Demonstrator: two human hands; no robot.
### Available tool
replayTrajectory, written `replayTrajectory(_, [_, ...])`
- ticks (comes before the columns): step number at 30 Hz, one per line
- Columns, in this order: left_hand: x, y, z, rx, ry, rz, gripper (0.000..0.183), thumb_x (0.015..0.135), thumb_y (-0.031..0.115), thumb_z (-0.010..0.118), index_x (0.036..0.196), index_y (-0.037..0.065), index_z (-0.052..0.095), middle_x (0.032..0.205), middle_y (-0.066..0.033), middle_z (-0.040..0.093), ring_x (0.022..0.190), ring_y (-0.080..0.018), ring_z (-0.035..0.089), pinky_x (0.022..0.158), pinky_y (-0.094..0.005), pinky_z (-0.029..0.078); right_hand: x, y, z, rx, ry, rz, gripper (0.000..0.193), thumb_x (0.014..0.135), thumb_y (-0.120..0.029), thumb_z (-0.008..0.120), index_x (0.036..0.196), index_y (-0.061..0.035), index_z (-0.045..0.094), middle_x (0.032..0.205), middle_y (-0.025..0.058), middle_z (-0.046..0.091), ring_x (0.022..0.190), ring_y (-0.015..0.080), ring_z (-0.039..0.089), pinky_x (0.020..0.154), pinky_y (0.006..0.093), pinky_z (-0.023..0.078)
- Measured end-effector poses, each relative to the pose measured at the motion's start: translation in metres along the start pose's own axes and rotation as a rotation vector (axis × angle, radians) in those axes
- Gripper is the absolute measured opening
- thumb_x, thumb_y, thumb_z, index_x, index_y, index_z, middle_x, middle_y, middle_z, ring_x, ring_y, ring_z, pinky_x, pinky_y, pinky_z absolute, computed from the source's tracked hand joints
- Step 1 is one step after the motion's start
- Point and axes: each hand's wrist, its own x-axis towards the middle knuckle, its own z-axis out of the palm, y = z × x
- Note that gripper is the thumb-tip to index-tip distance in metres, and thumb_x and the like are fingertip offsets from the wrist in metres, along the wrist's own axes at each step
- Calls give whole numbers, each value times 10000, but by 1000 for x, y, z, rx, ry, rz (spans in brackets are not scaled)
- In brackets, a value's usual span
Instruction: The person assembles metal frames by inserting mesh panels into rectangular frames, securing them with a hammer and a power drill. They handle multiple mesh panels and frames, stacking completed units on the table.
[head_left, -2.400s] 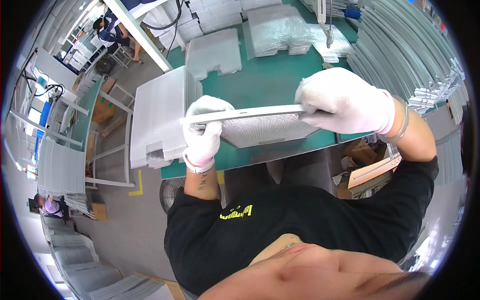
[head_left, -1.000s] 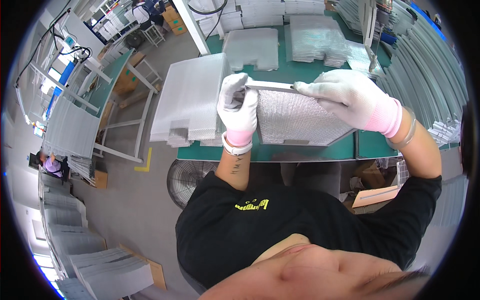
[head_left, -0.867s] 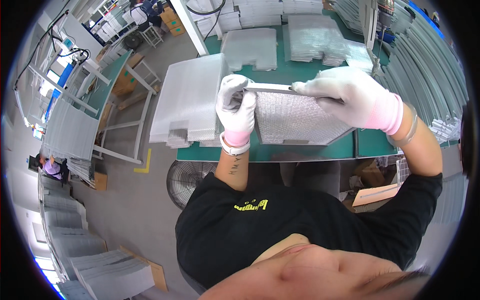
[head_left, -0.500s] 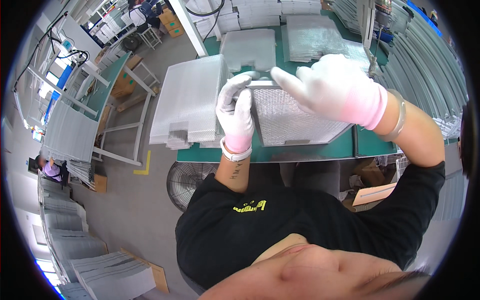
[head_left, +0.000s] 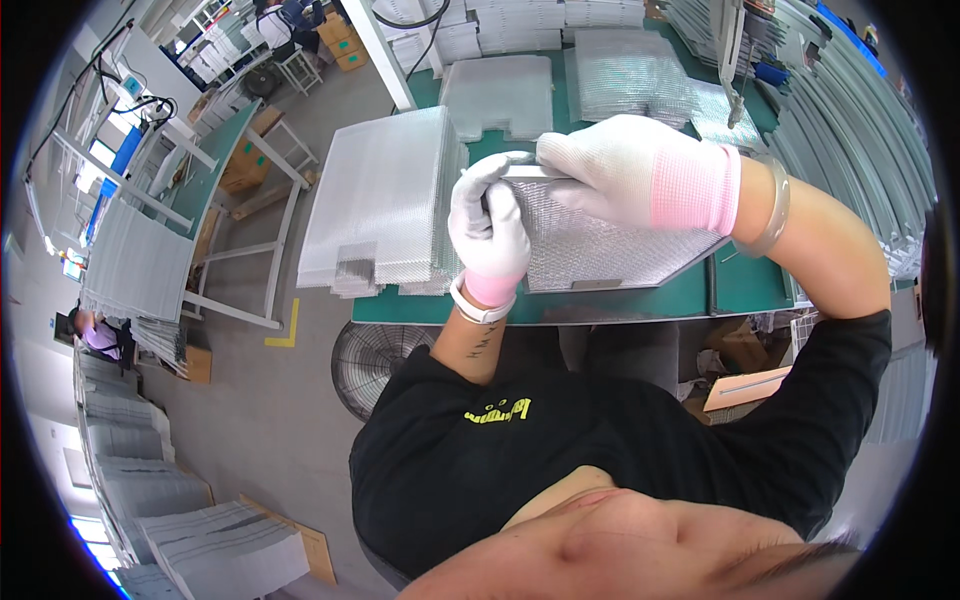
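A silvery mesh filter panel [head_left: 610, 250] with a thin metal frame is tilted up over the green table in front of me. My left hand [head_left: 490, 225], in a white glove with a pink cuff, closes its curled fingers round the panel's far left corner. Across the same far edge lies my right hand [head_left: 610, 170], gloved alike, its fingers and thumb pressed together on the metal frame strip [head_left: 532, 172]. The right hand and wrist hide part of that edge. On the near edge of the panel a small grey tab [head_left: 597, 284] shows.
Left of the panel stands a stack of mesh sheets [head_left: 375, 200]. Farther back on the green table [head_left: 745, 285] lie more mesh stacks [head_left: 497, 95]. Long metal strips [head_left: 850, 150] fill the right side. A white post [head_left: 378, 55] rises behind; a floor fan [head_left: 375, 365] stands below.
My right hand has come down from a raised pose with its index finger stretched out and closed on the frame. The left hand and the panel have shifted slightly to the right.
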Motion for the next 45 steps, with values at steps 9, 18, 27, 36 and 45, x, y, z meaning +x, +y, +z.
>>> replayTrajectory(9, [-1,2,0,50,28,-76,238,955,-5,448,1186,-2,508,1085,-109,559,985,-152,547,939,-308,433,-5,-12,1,269,-132,194,208,933,-158,595,991,18,500,866,236,619,865,384,651,715,430,514])
replayTrajectory(18, [3,9,-4,-173,-38,-74,181,954,18,485,1132,28,522,1088,-114,561,955,-162,547,944,-316,418,0,-14,6,-13,-53,58,215,942,-220,556,935,-7,577,773,191,655,727,376,670,687,451,530])
replayTrajectory(27, [-1,4,2,141,-58,68,360,855,-140,445,1160,11,561,1149,-120,523,1033,-175,532,896,-290,446,-8,-13,12,-63,59,65,197,932,-220,576,934,-23,566,757,172,649,730,377,663,659,447,531])
replayTrajectory(36, [0,4,-5,-234,-81,-70,286,898,-133,437,1121,13,542,1124,-100,563,1016,-159,561,919,-286,438,-17,-13,-4,114,44,-30,182,926,-194,557,934,-13,570,746,220,623,749,399,653,679,464,522])
replayTrajectory(45, [-2,-1,-6,-92,-176,94,344,887,-94,526,1200,46,496,1174,-163,584,891,-120,576,753,-249,477,-42,-21,5,-527,123,-23,410,771,-165,667,1148,-13,612,700,62,548,572,195,602,498,334,461])
